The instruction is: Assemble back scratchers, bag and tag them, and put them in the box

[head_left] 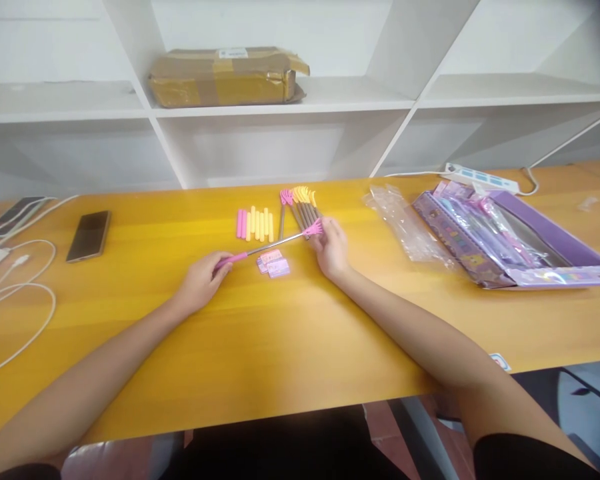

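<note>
A telescopic back scratcher point(275, 243) with a pink handle, a metal rod and a pink claw spans the space between my hands. My left hand point(203, 280) is closed round its handle, and my right hand point(333, 247) grips the claw end. Behind it lie more back scratcher heads on rods, some with pink claws point(287, 196) and several with yellow claws point(304, 196). To their left, yellow handle tubes point(260, 225) and pink tubes point(241, 224) lie in a row. Small printed cards point(275, 264) are piled just below the rod.
At right, a purple display box point(485, 267) holds packaged items, with clear plastic bags point(405, 223) beside it. A power strip point(483, 178) stands behind. A phone point(89, 235) and white cables point(53, 300) lie at left. Above, a cardboard box point(220, 83) sits on the shelf.
</note>
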{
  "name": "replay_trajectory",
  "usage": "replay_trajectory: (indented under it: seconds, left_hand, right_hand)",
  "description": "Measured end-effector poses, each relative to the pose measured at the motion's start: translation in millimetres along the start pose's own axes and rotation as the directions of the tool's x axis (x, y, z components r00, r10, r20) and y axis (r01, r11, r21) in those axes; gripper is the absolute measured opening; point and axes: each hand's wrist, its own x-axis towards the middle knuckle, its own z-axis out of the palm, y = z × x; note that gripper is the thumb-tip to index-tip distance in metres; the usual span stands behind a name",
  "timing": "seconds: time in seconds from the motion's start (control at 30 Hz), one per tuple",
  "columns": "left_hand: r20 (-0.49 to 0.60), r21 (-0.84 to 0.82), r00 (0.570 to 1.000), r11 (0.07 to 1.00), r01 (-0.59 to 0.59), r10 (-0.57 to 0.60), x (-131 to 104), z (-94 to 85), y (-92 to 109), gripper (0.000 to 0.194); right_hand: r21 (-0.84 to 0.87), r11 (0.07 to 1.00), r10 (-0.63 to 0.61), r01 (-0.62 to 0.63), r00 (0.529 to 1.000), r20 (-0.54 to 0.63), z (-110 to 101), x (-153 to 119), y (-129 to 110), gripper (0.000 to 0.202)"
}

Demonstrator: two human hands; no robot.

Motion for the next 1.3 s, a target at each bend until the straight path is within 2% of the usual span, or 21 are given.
replay_trajectory:
  seconds: [0.07, 0.13, 0.23, 0.3, 0.47, 0.67, 0.8, 0.97, 1.1, 1.3]
  left_hand:
    - [-0.102, -0.108, 0.993, 0.993, 0.051, -0.062, 3, -0.3, -3, 0.028]
    - [-0.192, -0.319, 0.967, 0.943, 0.098, -0.165, 8, -0.8, -7, 0.029]
    - [-0.248, -0.659, 0.917, 0.748, 0.077, -0.313, 14, -2.3, -10, 0.034]
    - [-0.252, -0.791, 0.897, 0.611, 0.025, -0.364, 17, -4.3, -11, 0.034]
    - [-0.229, -0.926, 0.862, 0.373, -0.050, -0.453, 22, -9.9, -10, 0.030]
    - [-0.167, -0.977, 0.841, 0.202, -0.070, -0.515, 26, -13.8, -11, 0.035]
    - [-0.099, -0.987, 0.843, 0.162, -0.014, -0.528, 26, -18.2, -6, 0.040]
    - [-0.039, -0.980, 0.901, 0.192, 0.050, -0.433, 22, -24.2, -1, 0.041]
    - [0.024, -0.966, 0.930, 0.230, 0.115, -0.366, 19, -26.3, 3, 0.054]
    - [0.156, -0.955, 0.937, 0.193, 0.223, -0.312, 13, -27.9, 12, 0.066]
  right_hand:
    - [0.008, 1.000, 0.018, -0.018, 1.000, -0.007, 0, 0, 0, 0.057]
    - [0.010, 1.000, 0.025, -0.024, 1.000, -0.016, 1, -1, 0, 0.056]
    - [-0.016, 0.999, 0.031, -0.031, 0.999, 0.005, 3, -3, -1, 0.056]
    - [-0.044, 0.998, 0.045, -0.043, 0.998, 0.048, 4, -4, -2, 0.055]
    - [-0.073, 0.995, 0.072, -0.065, 0.992, 0.102, 5, -5, -1, 0.049]
    - [-0.016, 0.994, 0.111, -0.110, 0.989, 0.098, 2, 0, 5, 0.054]
    - [-0.021, 0.992, 0.127, -0.125, 0.987, 0.095, 2, 0, 5, 0.061]
    - [-0.067, 0.990, 0.131, -0.122, 0.981, 0.144, 5, -3, 1, 0.054]
    - [-0.090, 0.987, 0.151, -0.136, 0.970, 0.192, 4, -3, -1, 0.054]
    - [-0.064, 0.985, 0.173, -0.163, 0.961, 0.215, -1, -1, -4, 0.054]
